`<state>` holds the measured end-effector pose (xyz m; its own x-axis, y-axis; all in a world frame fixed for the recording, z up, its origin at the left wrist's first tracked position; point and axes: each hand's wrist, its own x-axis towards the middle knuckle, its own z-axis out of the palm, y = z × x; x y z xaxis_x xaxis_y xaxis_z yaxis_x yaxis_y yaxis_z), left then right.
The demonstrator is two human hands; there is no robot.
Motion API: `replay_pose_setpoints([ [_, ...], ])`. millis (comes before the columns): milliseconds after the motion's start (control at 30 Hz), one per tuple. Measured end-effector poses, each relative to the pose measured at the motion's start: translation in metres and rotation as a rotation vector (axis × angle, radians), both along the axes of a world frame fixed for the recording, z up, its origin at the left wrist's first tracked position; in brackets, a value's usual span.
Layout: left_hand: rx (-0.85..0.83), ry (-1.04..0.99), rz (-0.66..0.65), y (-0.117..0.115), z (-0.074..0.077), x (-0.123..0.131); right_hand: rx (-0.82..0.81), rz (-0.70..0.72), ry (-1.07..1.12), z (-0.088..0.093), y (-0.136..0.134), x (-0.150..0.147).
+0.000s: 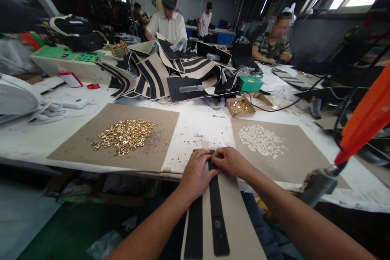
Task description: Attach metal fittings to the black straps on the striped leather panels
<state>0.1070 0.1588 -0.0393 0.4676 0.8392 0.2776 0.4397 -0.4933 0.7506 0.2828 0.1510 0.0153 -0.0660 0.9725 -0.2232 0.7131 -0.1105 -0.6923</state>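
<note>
While 2 hands, L & R, pinch 1 striped panel, 2 hardware piles flank them.

A long white worktable carries a brown card sheet with gold metal fittings near left, another card sheet with pale discs right, and striped beige-black panels piled far behind

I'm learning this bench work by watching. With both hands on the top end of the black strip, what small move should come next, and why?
Probably the left hand reaches to the gold eyelets. Both hands, right hand too, pinch the black strip at its far end, and one fitting already sits lower on it.
</note>
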Motion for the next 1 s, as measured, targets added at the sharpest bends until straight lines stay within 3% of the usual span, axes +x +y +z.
replay_pose_setpoints([
  [333,0.031,0.000,-0.002,0.000,-0.004,-0.001,0.050,-0.066,0.023,-0.004,0.002,0.000],
  [433,0.045,0.013,0.000,0.001,-0.001,0.000,0.140,-0.126,0.114,-0.003,-0.013,0.003],
  [600,0.069,0.009,-0.009,0.004,0.000,0.001,0.389,-0.495,0.304,-0.003,-0.094,0.031],
  [767,0.118,0.002,-0.040,0.013,-0.009,-0.001,0.629,-1.022,0.006,-0.019,-0.180,0.091],
  [867,0.137,0.001,-0.045,0.017,-0.012,-0.001,0.621,-1.142,-0.172,-0.029,-0.194,0.125],
  [1000,0.121,0.000,-0.042,0.012,-0.006,0.000,0.433,-1.127,-0.248,-0.038,-0.182,0.155],
])
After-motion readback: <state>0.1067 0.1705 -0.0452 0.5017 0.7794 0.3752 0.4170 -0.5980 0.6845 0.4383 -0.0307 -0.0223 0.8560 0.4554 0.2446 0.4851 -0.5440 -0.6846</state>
